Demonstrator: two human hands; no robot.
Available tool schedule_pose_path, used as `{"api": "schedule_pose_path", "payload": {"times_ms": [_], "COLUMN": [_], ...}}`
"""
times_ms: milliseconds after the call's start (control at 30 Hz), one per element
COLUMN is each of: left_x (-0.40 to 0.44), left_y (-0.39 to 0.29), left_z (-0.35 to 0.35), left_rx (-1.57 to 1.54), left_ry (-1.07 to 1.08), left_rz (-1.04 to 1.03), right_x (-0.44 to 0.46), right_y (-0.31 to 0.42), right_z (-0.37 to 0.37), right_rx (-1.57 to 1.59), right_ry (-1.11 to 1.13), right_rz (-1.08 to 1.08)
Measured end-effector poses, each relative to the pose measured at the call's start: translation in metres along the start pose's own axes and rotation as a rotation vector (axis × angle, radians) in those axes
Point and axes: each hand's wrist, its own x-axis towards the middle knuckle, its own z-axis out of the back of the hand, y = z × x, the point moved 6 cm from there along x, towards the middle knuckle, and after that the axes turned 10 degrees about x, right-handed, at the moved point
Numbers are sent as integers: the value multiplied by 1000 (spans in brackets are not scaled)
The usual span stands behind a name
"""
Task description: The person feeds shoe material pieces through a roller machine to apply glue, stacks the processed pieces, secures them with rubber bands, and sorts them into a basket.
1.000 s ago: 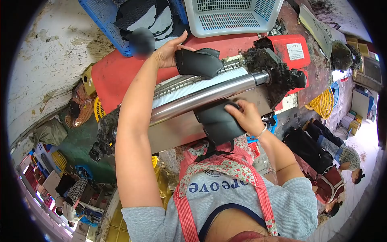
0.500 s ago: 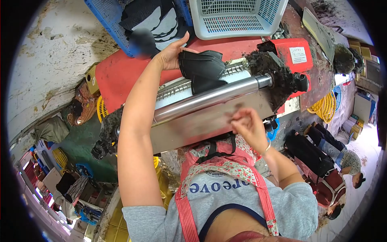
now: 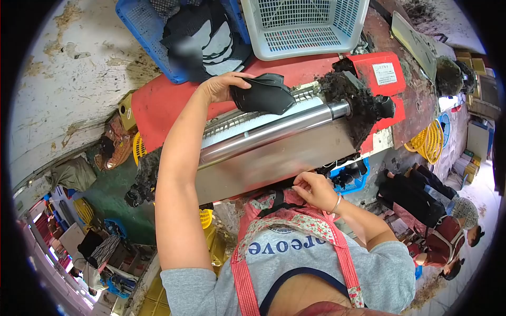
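My left hand (image 3: 222, 87) is closed on a small stack of black leather-like pieces (image 3: 263, 95), thumb on top, above the slotted back part of a red machine. Just below the pieces runs the machine's shiny metal roller (image 3: 274, 129). In front of the roller slopes a flat metal plate (image 3: 263, 164) with blurred reflections. My right hand (image 3: 314, 189) is at the plate's lower edge, close to my apron. Its fingers are curled together, and what they hold, if anything, is hidden.
Behind the machine stand a blue basket (image 3: 176, 73) of black and grey cut pieces and a white basket (image 3: 305, 52). Dark lint clumps (image 3: 361, 113) cover the machine's right end. A blue crate (image 3: 359, 184) with black pieces is at lower right; people sit farther right.
My right hand has drawn down from over the metal plate to its lower edge. The black pieces in my left hand have tilted, and the lower piece that lay by the roller no longer shows there.
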Motion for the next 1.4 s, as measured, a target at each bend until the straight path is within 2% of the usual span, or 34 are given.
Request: {"api": "schedule_pose_path", "payload": {"times_ms": [267, 467, 667, 767, 867, 967, 1100, 1267, 1400], "left_x": [-12, -12, -23, -26, -48, -61, -77, -88, -90], "left_y": [-5, 5, -2, 3, -17, -22, -31, -39, -30], "left_z": [-3, 3, -2, 20, 21, 35, 60, 81, 95], "left_rx": [0, -116, -110, -157, -165, -283, -372, -534, -613], "left_ry": [-4, -79, -130, -232, -221, -260, -438, -540, -601], "left_rz": [-31, -1, -55, -106, -194, -186, -305, -456, -473], "right_x": [-1, -4, -6, -4, -3, -2, 0, 0, 0], "right_y": [-6, -12, -15, -15, -14, -13, -14, -16, -25], "right_z": [-6, -9, -12, -12, -13, -14, -14, -15, -16], "right_rx": [23, 13, 18, 14, 10, 15, 15, 10, -53], "right_ry": [66, 95, 118, 124, 125, 131, 131, 135, 115], "right_rz": [12, 19, 38, 32, 24, 26, 33, 30, 36]}}
